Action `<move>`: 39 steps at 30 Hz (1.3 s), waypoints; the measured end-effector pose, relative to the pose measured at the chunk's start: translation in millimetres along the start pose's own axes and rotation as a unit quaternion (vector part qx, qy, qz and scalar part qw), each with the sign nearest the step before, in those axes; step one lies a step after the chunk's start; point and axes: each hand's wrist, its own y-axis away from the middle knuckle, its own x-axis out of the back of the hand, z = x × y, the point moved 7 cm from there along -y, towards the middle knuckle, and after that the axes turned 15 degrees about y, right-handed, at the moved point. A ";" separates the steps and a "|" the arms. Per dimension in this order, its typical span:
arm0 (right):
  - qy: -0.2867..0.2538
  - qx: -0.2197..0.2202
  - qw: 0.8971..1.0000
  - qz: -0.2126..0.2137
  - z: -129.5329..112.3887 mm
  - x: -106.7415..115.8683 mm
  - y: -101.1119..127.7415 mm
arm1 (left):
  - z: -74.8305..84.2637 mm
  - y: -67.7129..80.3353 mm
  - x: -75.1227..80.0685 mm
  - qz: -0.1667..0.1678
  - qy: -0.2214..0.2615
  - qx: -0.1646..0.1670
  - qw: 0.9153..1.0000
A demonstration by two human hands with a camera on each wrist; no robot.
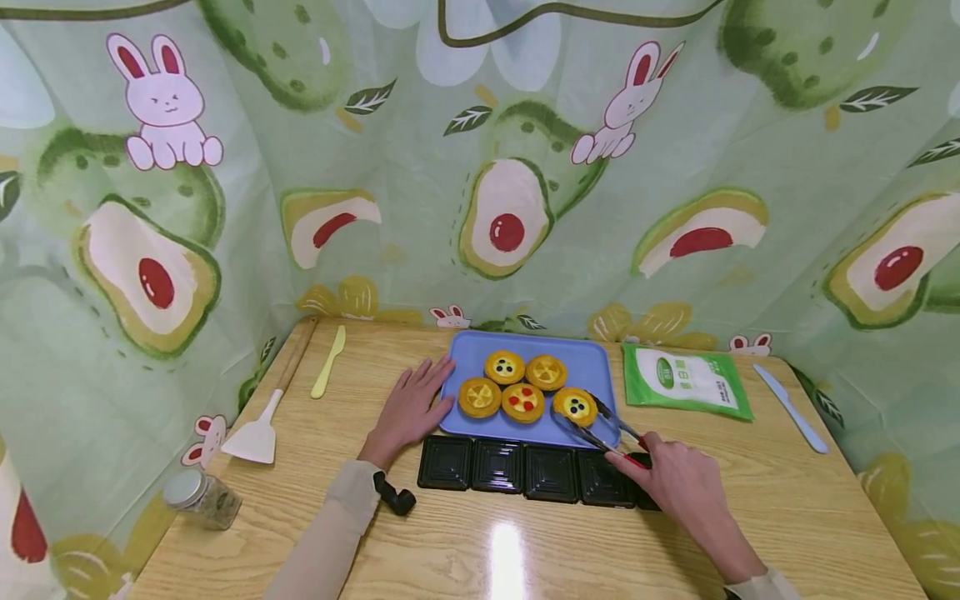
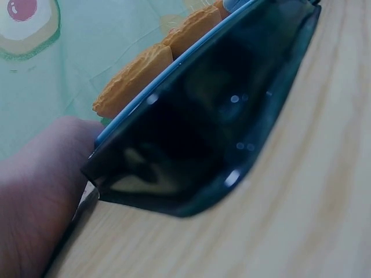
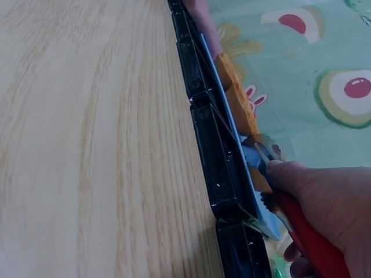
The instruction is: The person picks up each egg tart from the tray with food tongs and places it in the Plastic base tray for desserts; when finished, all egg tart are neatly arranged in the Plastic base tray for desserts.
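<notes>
My right hand [image 1: 678, 475] grips red-handled tongs [image 3: 310, 237], whose black tips stand on either side of an egg tart [image 1: 576, 407] with dark berries on top. That tart is at the right end of a blue tray [image 1: 540, 340]. Several other tarts share the tray: one with red pieces [image 1: 522, 402], another dark-berry tart [image 1: 505, 367] and two with wedge-shaped toppings. At the tray's left edge, my left hand [image 1: 414, 408] rests with its fingers extended, touching the rim. A row of black square plastic cups [image 1: 498, 465] lines the tray's near side.
Left of the tray lie a yellow knife [image 1: 328, 362] and a white spatula [image 1: 255, 435] with a wooden handle. A lidded glass jar [image 1: 202, 498] stands at the near left. To the right are a green-and-white packet [image 1: 686, 381] and a blue knife [image 1: 791, 408]. A patterned curtain hangs behind.
</notes>
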 end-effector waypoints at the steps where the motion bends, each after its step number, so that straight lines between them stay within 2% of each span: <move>1: 0.000 -0.001 1.000 0.001 0.5 0.6 0.1 | -0.4 0.1 0.1 0.001 0.001 -0.002 1.000; 18: -0.005 -0.020 1.000 -0.021 2.8 21.9 2.6 | -0.2 0.2 4.0 0.000 0.004 0.002 1.000; 27: -0.009 -0.019 1.000 -0.015 -5.1 29.7 1.0 | -1.9 -0.2 2.9 0.002 0.004 0.001 1.000; 34: -0.017 -0.008 1.000 0.010 -13.8 35.0 -0.7 | -0.6 0.2 2.8 0.002 0.005 -0.006 1.000; 39: -0.031 -0.006 0.999 0.005 -20.2 37.5 -1.7 | 2.0 0.4 2.9 -0.001 0.004 -0.005 1.000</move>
